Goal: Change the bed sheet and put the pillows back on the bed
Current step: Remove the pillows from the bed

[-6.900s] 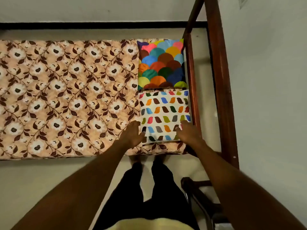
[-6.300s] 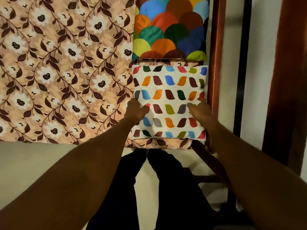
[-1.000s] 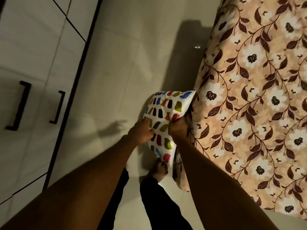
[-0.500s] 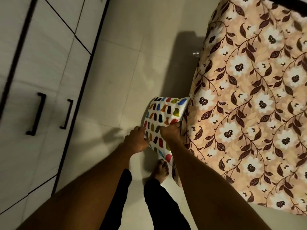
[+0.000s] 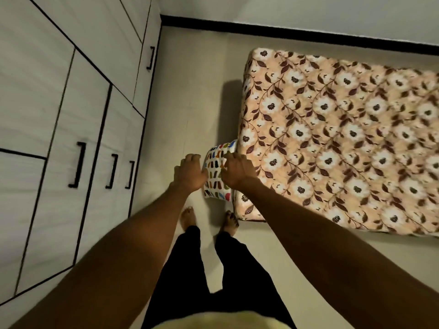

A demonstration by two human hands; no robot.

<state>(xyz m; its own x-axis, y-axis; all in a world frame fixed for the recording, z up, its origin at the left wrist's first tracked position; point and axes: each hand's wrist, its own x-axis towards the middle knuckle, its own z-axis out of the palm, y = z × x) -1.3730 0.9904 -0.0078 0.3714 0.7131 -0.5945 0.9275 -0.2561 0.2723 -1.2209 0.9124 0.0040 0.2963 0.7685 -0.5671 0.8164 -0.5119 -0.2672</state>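
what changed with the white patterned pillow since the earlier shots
The white patterned pillow went from on top of the bed down to the floor, where it now stands against the bed's side. Half a second ago both hands gripped it. Now the left hand and the right hand hover over it with loosened fingers and seem to have let go. The floral sheet is still on.

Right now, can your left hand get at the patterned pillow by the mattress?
Probably yes: the left hand is right beside the pillow, which stands on the floor against the mattress side. Nothing lies between them.
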